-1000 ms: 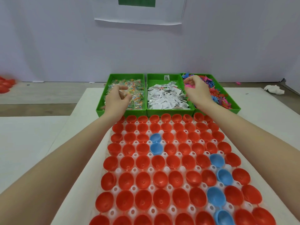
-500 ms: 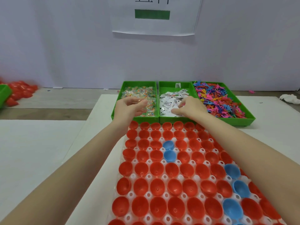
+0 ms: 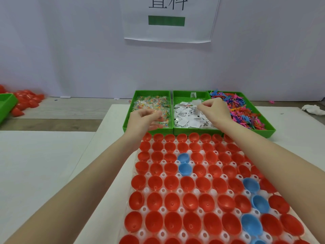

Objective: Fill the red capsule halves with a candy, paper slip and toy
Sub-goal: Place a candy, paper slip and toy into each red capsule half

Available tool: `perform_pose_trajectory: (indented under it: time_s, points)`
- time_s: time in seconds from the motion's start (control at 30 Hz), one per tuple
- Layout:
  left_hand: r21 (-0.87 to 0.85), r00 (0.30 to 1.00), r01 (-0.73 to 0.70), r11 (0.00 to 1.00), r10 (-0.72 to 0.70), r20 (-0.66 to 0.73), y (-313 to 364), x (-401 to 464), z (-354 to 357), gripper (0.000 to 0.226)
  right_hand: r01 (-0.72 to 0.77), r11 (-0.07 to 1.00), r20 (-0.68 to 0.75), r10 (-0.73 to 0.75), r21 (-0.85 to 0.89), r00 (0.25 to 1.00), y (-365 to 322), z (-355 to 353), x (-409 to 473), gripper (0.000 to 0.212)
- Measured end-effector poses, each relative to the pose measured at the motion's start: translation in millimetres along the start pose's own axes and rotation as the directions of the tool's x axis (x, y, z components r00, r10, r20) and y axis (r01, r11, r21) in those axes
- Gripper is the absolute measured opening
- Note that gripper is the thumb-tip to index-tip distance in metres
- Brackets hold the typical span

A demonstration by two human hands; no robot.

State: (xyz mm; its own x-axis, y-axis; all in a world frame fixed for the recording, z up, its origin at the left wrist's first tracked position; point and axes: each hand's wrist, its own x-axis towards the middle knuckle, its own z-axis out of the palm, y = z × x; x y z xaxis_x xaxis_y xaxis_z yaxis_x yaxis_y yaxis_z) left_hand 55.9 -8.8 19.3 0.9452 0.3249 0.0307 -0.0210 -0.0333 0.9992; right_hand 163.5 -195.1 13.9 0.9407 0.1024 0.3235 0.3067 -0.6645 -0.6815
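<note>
Rows of open red capsule halves point(image 3: 172, 182) sit in a white holder tray point(image 3: 179, 191), with several blue halves point(image 3: 184, 169) among them. Behind it stand three green bins: wrapped candies point(image 3: 151, 103), white paper slips point(image 3: 188, 120) and colourful toys point(image 3: 242, 113). My left hand point(image 3: 143, 121) hovers over the near edge of the candy bin, fingers curled round a clear-wrapped candy point(image 3: 155, 112). My right hand point(image 3: 215, 110) is over the slip bin and pinches a white paper slip point(image 3: 196, 103) between thumb and fingertips.
Another green bin point(image 3: 5, 106) and a heap of loose red capsule pieces point(image 3: 26, 101) lie at the far left. A crumpled white cloth point(image 3: 313, 110) lies at the far right. A paper sign point(image 3: 170, 20) hangs on the wall behind the bins.
My right hand moved left from the toy bin to the slip bin and picked up a slip. My left hand stayed at the candy bin, holding candy. The view tilted upward.
</note>
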Motion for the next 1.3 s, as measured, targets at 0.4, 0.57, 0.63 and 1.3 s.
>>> perform_pose_trajectory:
  time_s: [0.4,0.57,0.63,1.3]
  points:
    - [-0.115,0.994,0.105,0.988,-0.101,0.04,10.0,-8.4,11.5,0.01,0.016,0.995,-0.051,-0.02,-0.096,0.999,-3.2,-10.3,0.1,0.025]
    - [-0.142,0.992,0.126,0.982,-0.121,0.04,8.5,-9.4,12.8,0.01,-0.007,1.0,0.047,0.008,-0.012,0.999,1.2,-5.2,1.0,0.032]
    - [-0.15,0.991,0.129,0.98,-0.123,0.043,8.2,-10.2,13.8,0.008,-0.023,0.996,0.016,0.022,0.084,1.0,-1.2,-5.1,-0.4,0.031]
    - [-0.183,0.972,0.194,0.964,-0.163,0.168,24.1,-16.1,23.0,0.031,0.049,0.952,0.436,-0.183,0.301,0.881,-50.8,-15.4,-28.4,0.03]
